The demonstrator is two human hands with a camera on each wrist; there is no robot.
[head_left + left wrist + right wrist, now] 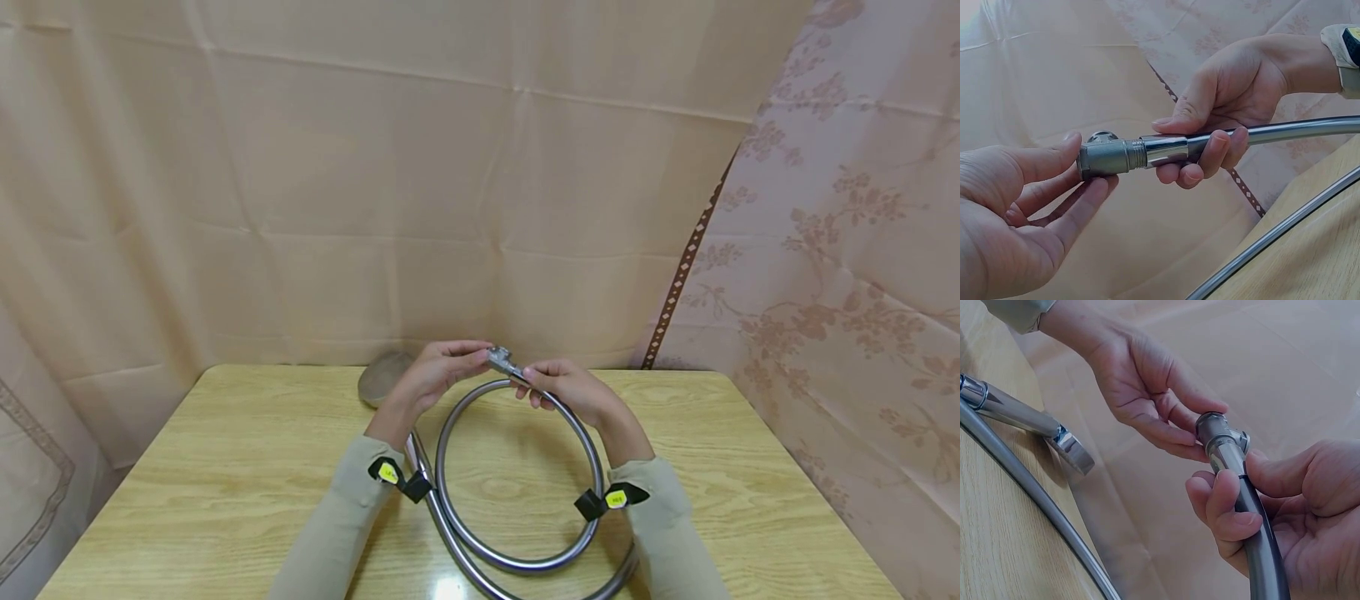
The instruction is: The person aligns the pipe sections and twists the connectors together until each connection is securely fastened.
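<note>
Between thumb and fingers, my left hand (442, 371) pinches a grey metal valve (1105, 159) with a small side knob. My right hand (566, 387) grips the end of a silvery shower hose (1260, 550), thumb on top and fingers curled beneath. The hose's shiny end nut (1167, 150) meets the valve's thread in line, with a few turns of thread showing. From there the hose loops down over the table and back up on the left to a shower head (1072, 453), partly hidden behind my left hand in the head view.
The wooden table (247, 467) spreads out on both sides of the forearms. A beige curtain (337, 183) hangs right behind its back edge, and a flowered pink cloth (847, 250) hangs at the right. The hose's lower loop runs off the front of the head view.
</note>
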